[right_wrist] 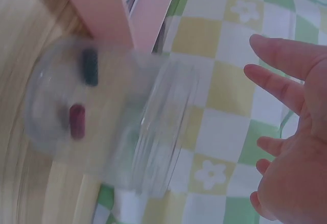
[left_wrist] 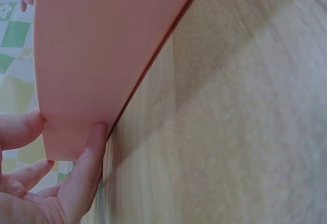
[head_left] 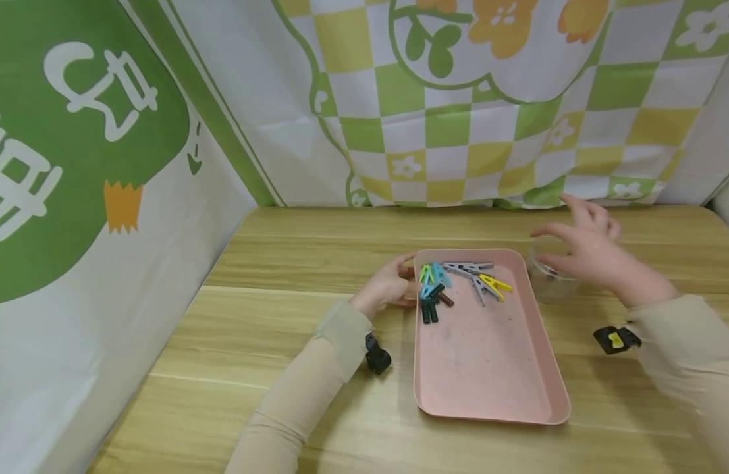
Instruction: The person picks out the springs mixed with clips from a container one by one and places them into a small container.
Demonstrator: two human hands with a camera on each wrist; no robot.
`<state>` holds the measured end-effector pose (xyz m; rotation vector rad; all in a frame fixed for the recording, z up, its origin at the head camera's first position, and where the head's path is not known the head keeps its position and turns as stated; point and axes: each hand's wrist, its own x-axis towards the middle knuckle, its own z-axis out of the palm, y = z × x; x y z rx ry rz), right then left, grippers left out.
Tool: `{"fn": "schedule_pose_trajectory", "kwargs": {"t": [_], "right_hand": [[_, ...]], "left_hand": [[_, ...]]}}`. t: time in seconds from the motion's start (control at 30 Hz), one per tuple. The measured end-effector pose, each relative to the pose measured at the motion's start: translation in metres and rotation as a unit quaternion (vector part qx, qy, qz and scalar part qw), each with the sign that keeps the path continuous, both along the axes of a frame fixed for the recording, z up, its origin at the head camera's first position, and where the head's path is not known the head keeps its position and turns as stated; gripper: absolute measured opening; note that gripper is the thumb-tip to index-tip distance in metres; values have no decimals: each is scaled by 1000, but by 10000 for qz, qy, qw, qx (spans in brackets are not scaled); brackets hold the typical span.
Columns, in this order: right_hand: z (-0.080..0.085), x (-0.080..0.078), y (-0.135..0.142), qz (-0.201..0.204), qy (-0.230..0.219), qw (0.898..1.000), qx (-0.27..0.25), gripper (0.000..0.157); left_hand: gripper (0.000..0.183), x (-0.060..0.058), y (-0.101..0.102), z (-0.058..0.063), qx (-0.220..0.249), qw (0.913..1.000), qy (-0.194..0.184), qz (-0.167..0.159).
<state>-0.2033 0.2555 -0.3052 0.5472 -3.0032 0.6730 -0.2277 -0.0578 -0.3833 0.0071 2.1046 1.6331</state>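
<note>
My left hand (head_left: 389,284) is at the far left corner of a pink tray (head_left: 483,375). In the left wrist view its fingertips (left_wrist: 97,132) touch the outer wall and rim, fingers fairly straight. My right hand (head_left: 595,247) is spread with nothing in it, over a clear jar (head_left: 550,283) beside the tray's right wall. Through the jar in the right wrist view show a dark green ridged piece (right_wrist: 90,67) and a dark red piece (right_wrist: 77,122). Its mouth faces the right hand, which is apart from it.
Inside the tray, grey clothespins (head_left: 467,266), a yellow clothespin (head_left: 494,286), blue and green clips (head_left: 436,273) and several dark green ridged pieces (head_left: 428,309) lie toward the far end, with a brown one (head_left: 445,299). Behind the wooden table (head_left: 317,237) hangs a checked cloth (head_left: 429,138).
</note>
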Motion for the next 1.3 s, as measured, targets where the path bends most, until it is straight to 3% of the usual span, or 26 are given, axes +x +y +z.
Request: {"fn": "schedule_pose_trajectory", "kwargs": {"t": [0.37, 0.67, 0.97, 1.3], "right_hand": [[4, 5, -28, 328, 185, 9992, 118, 33], [1, 13, -46, 643, -28, 9979, -45, 31], [-10, 14, -70, 889, -235, 9952, -320, 35], [-25, 7, -96, 1030, -450, 9927, -447, 42]], "left_hand": [[73, -1, 0, 1, 55, 10000, -18, -4], [73, 0, 0, 2, 63, 10000, -29, -6], [72, 1, -2, 5, 61, 10000, -52, -38], [73, -1, -1, 0, 28, 10000, -38, -6]]}}
